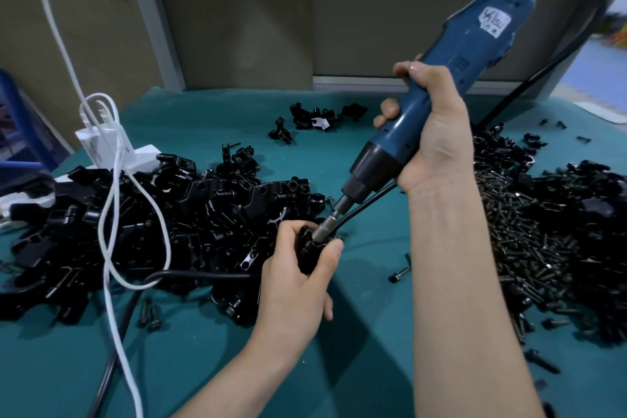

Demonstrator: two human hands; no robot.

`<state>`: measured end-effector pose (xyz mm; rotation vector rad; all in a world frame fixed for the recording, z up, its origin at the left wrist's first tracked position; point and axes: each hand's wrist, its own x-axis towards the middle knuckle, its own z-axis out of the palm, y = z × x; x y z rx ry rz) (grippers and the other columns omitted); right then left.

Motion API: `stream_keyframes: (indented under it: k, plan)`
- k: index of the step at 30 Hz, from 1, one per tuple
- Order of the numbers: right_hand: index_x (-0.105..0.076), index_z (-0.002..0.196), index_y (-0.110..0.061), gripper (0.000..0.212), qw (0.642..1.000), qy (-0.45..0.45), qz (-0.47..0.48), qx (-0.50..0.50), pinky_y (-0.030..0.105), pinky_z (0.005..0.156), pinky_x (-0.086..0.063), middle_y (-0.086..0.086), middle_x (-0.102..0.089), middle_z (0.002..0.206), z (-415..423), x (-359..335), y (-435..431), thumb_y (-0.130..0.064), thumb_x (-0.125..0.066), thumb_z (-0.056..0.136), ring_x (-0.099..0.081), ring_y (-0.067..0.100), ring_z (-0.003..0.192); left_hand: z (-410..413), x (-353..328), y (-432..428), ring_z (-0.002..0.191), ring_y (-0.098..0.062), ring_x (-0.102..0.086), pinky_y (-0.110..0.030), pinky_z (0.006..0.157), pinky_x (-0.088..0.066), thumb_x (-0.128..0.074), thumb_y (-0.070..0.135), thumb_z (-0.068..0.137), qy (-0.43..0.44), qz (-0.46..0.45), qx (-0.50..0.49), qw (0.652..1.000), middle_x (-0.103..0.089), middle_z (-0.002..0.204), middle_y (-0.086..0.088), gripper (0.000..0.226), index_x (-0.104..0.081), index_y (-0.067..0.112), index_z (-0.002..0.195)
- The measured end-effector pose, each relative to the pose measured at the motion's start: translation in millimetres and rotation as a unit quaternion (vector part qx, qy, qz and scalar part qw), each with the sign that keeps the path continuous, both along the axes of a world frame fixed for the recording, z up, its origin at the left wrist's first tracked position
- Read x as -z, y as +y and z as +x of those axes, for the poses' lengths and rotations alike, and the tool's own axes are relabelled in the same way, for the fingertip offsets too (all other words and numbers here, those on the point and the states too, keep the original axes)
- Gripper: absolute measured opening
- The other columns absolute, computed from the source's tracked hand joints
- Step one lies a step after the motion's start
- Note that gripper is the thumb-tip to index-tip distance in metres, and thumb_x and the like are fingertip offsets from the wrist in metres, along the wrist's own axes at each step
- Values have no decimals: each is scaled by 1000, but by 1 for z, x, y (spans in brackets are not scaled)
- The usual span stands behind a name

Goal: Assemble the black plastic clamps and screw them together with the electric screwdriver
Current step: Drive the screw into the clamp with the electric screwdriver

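My left hand [298,278] grips a black plastic clamp [310,253] just above the green table, thumb and fingers curled round it. My right hand [437,136] holds the blue electric screwdriver [451,54] tilted down to the left. Its metal bit [327,226] sits in the top of the clamp. The screw under the bit is hidden.
A big pile of black clamp parts [152,231] lies on the left of the green table [271,366]. A heap of black screws [529,241] lies on the right. White cables [112,214] and a power strip [142,159] cross the left pile. A few clamps [315,119] lie farther back.
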<state>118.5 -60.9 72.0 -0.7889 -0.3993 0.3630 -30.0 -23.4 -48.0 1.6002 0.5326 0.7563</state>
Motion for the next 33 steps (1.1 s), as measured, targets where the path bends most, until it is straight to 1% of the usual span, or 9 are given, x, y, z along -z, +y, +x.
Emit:
stream_keyframes:
  k: [4, 8, 9, 15, 21, 23, 24, 28, 33]
  plan:
    - [-51, 104, -5, 28, 1000, -7, 13, -18, 23, 49, -43, -3, -65, 83, 3, 3, -3, -14, -62, 80, -48, 10, 47, 1, -1, 2, 28, -17, -42, -19, 34, -34, -63, 27, 89, 0, -12, 5, 1000, -60, 75, 7, 18, -48, 34, 81]
    - [-60, 87, -14, 5, 997, -23, 51, -52, 22, 49, -42, -4, -66, 85, 2, 4, -7, -14, -56, 85, -46, 9, 47, 2, -1, 1, 30, -16, -40, -22, 33, -35, -61, 26, 89, 0, -26, 34, 999, -63, 70, 15, 13, -50, 31, 84]
    - [-60, 85, -16, 7, 995, -30, 68, -67, 22, 49, -43, -4, -66, 86, 1, 3, -8, -13, -54, 87, -46, 9, 47, 2, -1, 0, 31, -15, -39, -22, 32, -34, -60, 24, 90, -4, -38, 44, 998, -65, 72, 13, 11, -51, 29, 86]
    - [-51, 98, -17, 12, 982, -57, 128, -125, 22, 50, -43, -6, -66, 86, 3, -3, -18, -16, -48, 87, -46, 7, 46, 3, -5, 5, 26, -12, -28, -15, 31, -27, -59, 14, 92, -13, -83, 112, 990, -68, 78, -11, 11, -47, 14, 90]
    - [-52, 98, -17, 13, 982, -76, 135, -105, 21, 50, -41, -7, -63, 89, 8, -4, -32, -19, -44, 88, -46, 6, 46, 5, -6, 3, 34, -15, -36, -24, 33, -37, -64, 27, 83, 1, -57, 149, 987, -65, 70, 3, 10, -53, 27, 84]
    - [-51, 98, -17, 13, 981, -83, 143, -102, 21, 50, -41, -7, -63, 89, 9, -5, -34, -20, -44, 88, -46, 6, 46, 3, -4, 4, 41, -12, -45, -27, 35, -42, -65, 19, 90, 16, -57, 139, 988, -65, 74, 2, 17, -58, 34, 86]
    - [-51, 99, -16, 13, 980, -86, 147, -99, 21, 50, -41, -7, -64, 90, 10, -6, -36, -20, -43, 89, -47, 6, 46, 3, -5, 5, 44, -8, -47, -27, 37, -45, -62, 13, 91, 10, -81, 141, 987, -66, 78, -5, 21, -60, 34, 89]
    - [-51, 97, -17, 10, 988, -92, 110, -52, 21, 51, -41, -7, -63, 89, 11, -6, -44, -19, -45, 90, -46, 6, 47, 4, -11, 4, 45, -11, -45, -28, 45, -53, -55, 12, 93, -52, -182, 169, 967, -71, 78, -11, 6, -53, 15, 98]
    - [-48, 94, -17, 5, 995, -66, 76, -10, 21, 50, -41, -6, -62, 86, 13, -4, -45, -16, -44, 92, -43, 7, 47, 3, -15, 3, 46, -12, -45, -25, 42, -47, -56, 30, 76, -81, -186, 173, 964, -70, 75, -11, 33, -47, 9, 100]
